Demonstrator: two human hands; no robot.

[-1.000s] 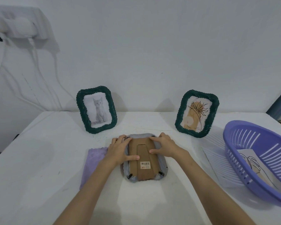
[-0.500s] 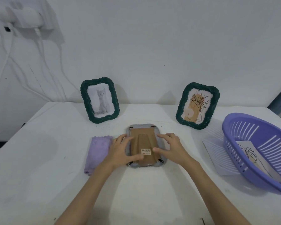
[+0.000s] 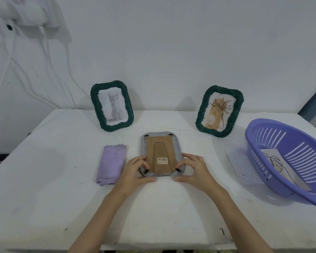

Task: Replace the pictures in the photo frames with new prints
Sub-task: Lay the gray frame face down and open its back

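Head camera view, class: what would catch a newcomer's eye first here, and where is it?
A grey photo frame lies face down at the table's centre, its brown backing up, with the left hand and right hand at its near corners. Behind stand two green frames: the kitten frame left, the plant-print frame right. A purple basket sits far right.

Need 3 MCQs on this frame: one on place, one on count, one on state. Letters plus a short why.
1. Where does the folded purple cloth lie?
A. In the basket
B. Left of the face-down frame
C. Behind the cat frame

2. How many green frames stand upright?
A. One
B. Two
C. Three

3. How does the grey frame lie?
A. Face down, cardboard back up
B. Upright against the wall
C. In the basket

Key: B, the cloth lies beside the frame's left edge; B, the cat frame and the plant-print frame; A, its brown backing faces up between the left hand and right hand.
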